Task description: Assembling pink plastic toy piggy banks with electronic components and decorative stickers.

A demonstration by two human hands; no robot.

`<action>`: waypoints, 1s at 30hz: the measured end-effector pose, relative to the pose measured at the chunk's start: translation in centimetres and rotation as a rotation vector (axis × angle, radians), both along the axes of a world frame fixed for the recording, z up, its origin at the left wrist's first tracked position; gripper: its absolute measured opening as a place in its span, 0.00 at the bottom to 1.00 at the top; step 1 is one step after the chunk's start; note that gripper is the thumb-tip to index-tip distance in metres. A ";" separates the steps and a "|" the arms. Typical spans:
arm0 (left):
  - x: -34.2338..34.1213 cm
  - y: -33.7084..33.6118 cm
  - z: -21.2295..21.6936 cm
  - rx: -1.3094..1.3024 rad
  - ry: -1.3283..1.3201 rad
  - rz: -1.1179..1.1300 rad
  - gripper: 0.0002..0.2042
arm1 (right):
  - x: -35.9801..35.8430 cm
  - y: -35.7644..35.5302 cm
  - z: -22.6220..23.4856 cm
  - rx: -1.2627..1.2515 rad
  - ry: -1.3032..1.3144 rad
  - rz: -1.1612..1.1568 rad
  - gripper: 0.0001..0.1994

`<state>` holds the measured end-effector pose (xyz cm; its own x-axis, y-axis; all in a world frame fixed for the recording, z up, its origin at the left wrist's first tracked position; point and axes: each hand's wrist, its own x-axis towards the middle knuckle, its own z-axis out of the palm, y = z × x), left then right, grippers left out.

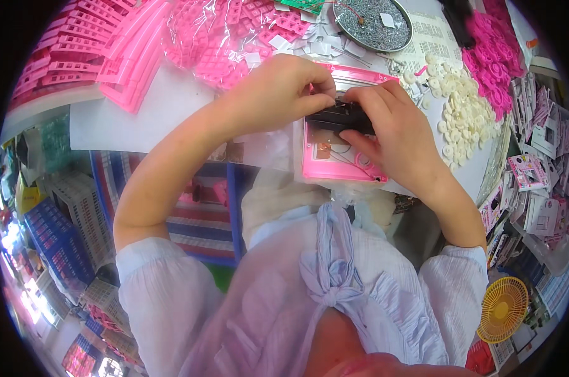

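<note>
A small black part (pixel 336 117) is held between both my hands over a pink plastic housing (pixel 335 164) that lies on the white table (pixel 140 119). My left hand (pixel 278 91) pinches the part's left end with thumb and fingers. Gripping it from the right and covering most of it is my right hand (pixel 394 129). Thin wires and a small copper piece show inside the housing below the part.
Pink plastic frames (pixel 108 50) and bags of pink parts (pixel 228 38) lie at the back left. A round tray of small dark bits (pixel 372 24) sits at the back, a heap of white round pieces (pixel 464 110) at right. A yellow fan (pixel 502 309) stands low right.
</note>
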<state>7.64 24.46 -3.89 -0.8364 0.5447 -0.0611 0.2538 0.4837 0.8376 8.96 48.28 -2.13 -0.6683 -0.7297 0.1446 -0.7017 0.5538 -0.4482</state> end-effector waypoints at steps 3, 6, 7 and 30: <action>0.0 -0.3 -1.0 0.063 0.058 -0.009 0.06 | 0.1 -0.1 -0.1 -0.002 -0.024 -0.024 0.25; 0.1 -0.1 -1.0 0.096 0.092 0.006 0.06 | 0.0 -0.3 -0.2 -0.017 0.004 -0.023 0.25; 0.1 0.0 -1.3 0.090 0.136 -0.002 0.06 | -0.1 -0.3 -0.3 -0.026 0.024 -0.018 0.25; -2.4 0.9 0.2 -0.087 -0.262 -0.007 0.10 | 1.2 -1.1 0.6 0.131 0.234 0.011 0.15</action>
<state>5.28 25.38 -3.65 -0.7821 0.5335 -0.3220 0.0374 0.5560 0.8303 10.18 47.18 -1.52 -0.6200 -0.7591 0.1984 -0.7839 0.5885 -0.1979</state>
